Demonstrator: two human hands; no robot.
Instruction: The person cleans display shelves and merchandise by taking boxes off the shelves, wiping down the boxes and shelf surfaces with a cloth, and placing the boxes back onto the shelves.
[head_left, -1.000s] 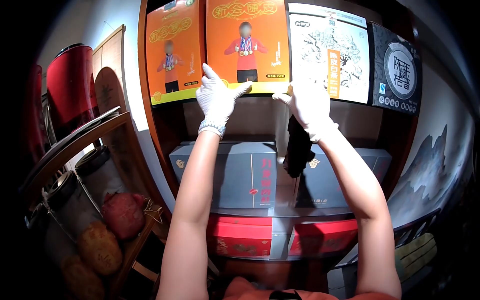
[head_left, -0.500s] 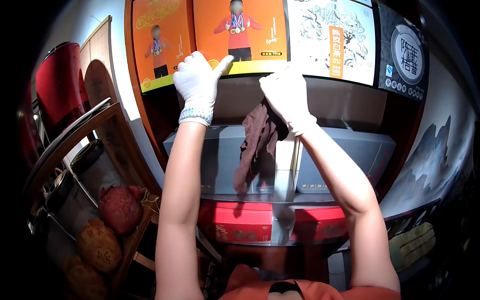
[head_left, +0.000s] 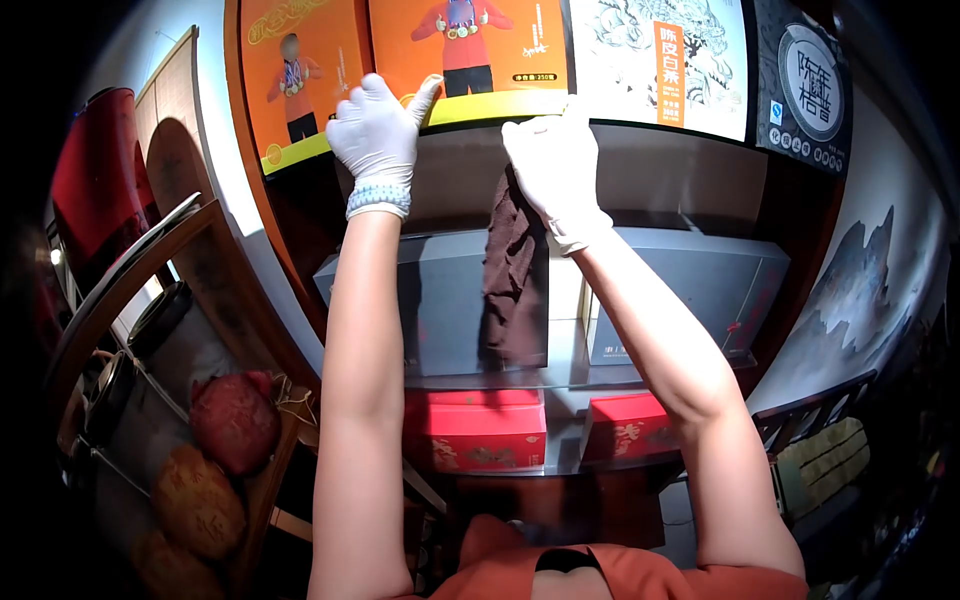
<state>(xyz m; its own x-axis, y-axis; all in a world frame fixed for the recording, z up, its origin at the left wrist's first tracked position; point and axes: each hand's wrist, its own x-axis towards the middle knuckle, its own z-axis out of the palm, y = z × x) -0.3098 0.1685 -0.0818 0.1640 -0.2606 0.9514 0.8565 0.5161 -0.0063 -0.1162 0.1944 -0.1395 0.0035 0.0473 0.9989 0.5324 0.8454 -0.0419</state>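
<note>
My left hand (head_left: 375, 142), in a white glove with a pale beaded band at the wrist, lies against the lower edge of the orange boxes. Its thumb is spread out over the yellow strip of the wider orange box (head_left: 480, 80); the fingers point upward and apart from the thumb. My right hand (head_left: 556, 165), also gloved in white, is closed around a dark brown cloth (head_left: 515, 290). Most of the cloth hangs below the fist, in front of a grey box (head_left: 440, 300). The right knuckles are at the bottom edge of that orange box, close to a white box (head_left: 655, 60).
A black box (head_left: 805, 90) stands at the upper right. Another grey box (head_left: 690, 300) and red boxes (head_left: 470, 430) fill lower shelves. On the left, a rack holds a red round bundle (head_left: 235, 422) and dark-lidded canisters; a red cylinder (head_left: 105, 180) stands above.
The cloth has swung from a slant to hanging nearly straight down. Both hands appear slightly higher and further left, while the boxes shift likewise in view.
</note>
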